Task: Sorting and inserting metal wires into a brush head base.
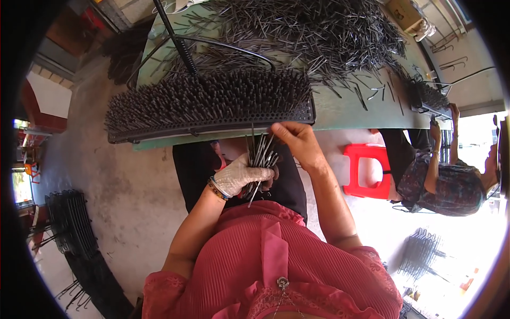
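My left hand [240,178], in a pale glove with a beaded bracelet at the wrist, is wrapped round a bundle of thin dark rods [261,154]. The rods point mostly upward, with a few ends sticking out below the fist. Bare and close above the bundle, my right hand [302,144] has its thumb and fingertips drawn together by the rod tops. Whether a rod is pinched there is too small to make out. Just beyond both hands sits a long perforated black rack [207,128], densely filled with upright dark rods [212,98].
A big heap of loose rods [313,32] covers the far part of the green table [340,119]. A black metal frame [183,53] rises behind the rack. At right, another person [441,178] works at a similar rack [427,98], beside a red stool [366,170]. Dark hooked pieces [71,223] stand at left.
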A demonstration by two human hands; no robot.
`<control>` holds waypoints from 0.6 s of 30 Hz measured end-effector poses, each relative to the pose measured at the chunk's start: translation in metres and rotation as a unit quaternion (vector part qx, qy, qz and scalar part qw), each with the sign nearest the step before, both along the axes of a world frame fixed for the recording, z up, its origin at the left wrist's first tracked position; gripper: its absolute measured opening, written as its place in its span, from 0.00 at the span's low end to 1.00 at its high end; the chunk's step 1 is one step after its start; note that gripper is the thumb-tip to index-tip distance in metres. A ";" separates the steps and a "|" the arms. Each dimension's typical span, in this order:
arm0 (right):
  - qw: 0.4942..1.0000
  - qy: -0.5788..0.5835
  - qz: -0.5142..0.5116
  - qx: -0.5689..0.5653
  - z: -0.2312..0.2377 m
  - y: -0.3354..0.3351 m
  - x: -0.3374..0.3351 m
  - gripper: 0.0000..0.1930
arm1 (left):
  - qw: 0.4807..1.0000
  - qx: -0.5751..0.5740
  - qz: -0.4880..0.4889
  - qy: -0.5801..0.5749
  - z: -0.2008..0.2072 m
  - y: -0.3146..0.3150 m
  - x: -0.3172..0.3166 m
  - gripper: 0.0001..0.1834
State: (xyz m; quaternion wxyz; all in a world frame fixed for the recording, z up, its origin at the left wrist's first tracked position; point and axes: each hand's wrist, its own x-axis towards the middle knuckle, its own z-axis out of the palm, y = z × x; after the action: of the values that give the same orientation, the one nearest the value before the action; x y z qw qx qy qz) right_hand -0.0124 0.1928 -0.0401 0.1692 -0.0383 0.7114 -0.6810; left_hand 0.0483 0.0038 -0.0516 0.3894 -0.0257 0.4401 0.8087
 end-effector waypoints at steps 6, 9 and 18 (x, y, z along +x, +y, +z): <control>0.985 0.108 -0.135 0.029 0.026 -0.010 -0.023 0.14 | 0.999 -0.032 0.036 -0.007 -0.013 -0.005 0.000 0.22; 0.929 0.319 -0.116 0.149 0.027 -0.025 -0.036 0.09 | 0.998 -0.043 0.051 -0.005 -0.008 -0.004 -0.002 0.27; 0.908 0.370 -0.041 0.191 0.008 -0.041 -0.048 0.10 | 0.998 -0.058 0.010 0.035 -0.016 -0.023 -0.001 0.24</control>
State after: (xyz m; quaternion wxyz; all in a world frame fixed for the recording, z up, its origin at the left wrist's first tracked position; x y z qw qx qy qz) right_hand -0.0601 0.1518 -0.0326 -0.1301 -0.2254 0.8403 -0.4756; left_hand 0.0478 -0.0188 -0.0674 0.3637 -0.0242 0.4997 0.7858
